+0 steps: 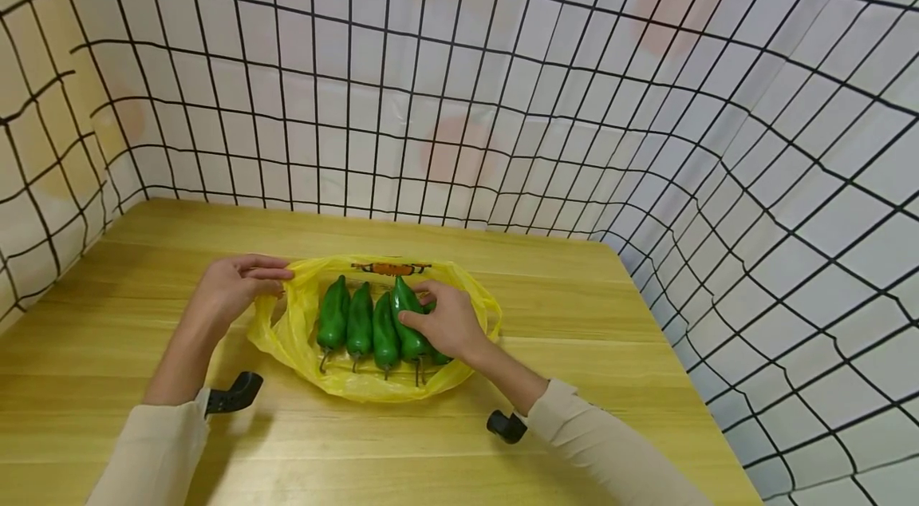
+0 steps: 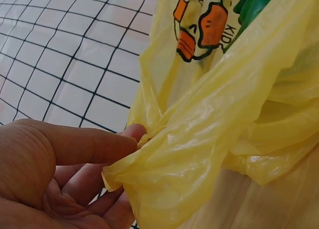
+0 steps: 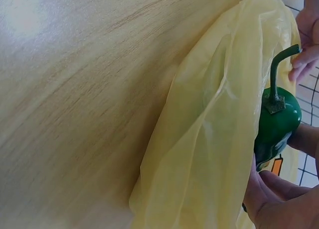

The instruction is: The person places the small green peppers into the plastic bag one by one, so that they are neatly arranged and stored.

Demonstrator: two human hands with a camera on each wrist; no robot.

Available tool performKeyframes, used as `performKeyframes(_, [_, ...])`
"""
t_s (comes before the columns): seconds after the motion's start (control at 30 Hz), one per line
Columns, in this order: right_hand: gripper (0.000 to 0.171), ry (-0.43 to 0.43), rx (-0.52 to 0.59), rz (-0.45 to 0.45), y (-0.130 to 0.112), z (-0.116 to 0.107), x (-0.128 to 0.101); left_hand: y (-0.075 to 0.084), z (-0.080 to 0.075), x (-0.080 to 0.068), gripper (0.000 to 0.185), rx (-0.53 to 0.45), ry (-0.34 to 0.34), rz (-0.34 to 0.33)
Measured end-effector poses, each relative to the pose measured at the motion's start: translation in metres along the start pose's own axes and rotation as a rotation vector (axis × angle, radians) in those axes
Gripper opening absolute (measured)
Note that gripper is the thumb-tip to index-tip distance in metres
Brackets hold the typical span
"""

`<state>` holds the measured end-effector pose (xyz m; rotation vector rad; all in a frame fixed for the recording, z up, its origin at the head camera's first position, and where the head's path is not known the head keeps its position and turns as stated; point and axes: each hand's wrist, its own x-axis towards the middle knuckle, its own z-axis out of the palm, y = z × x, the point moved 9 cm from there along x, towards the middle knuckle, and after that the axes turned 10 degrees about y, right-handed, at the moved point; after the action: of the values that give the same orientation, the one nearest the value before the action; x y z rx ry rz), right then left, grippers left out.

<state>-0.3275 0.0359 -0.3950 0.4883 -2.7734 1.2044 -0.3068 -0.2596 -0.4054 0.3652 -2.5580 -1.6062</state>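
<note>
A yellow plastic bag (image 1: 297,330) lies spread on the table with its mouth open, and several green peppers (image 1: 360,326) sit side by side in it, stems toward the person. My left hand (image 1: 233,286) pinches the bag's left edge between thumb and fingers; the left wrist view shows the pulled-up plastic (image 2: 174,164) at the fingertips. At the bag's right side, my right hand (image 1: 448,320) grips one green pepper (image 3: 279,121) between thumb and fingers. Another pepper (image 1: 438,358) is partly hidden under that hand.
The wooden table (image 1: 345,458) carries the bag. Black wire grid panels (image 1: 431,91) stand behind it and along both sides, backed by pale sheeting. A black wrist-camera mount (image 1: 235,393) juts from the left cuff, another (image 1: 506,426) by the right cuff.
</note>
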Motion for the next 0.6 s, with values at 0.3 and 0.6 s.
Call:
performKeyframes(0.3, [0.049,-0.007,-0.016,0.023,-0.003,0.0029,0.001,-0.0005,-0.0003,-0.0012,0.04,0.006,-0.003,-0.008])
performKeyframes(0.6, [0.048,-0.002,-0.012,0.034,-0.0019,0.0063,0.004,0.0,-0.0003,-0.0001,0.039,0.002,0.002,-0.007])
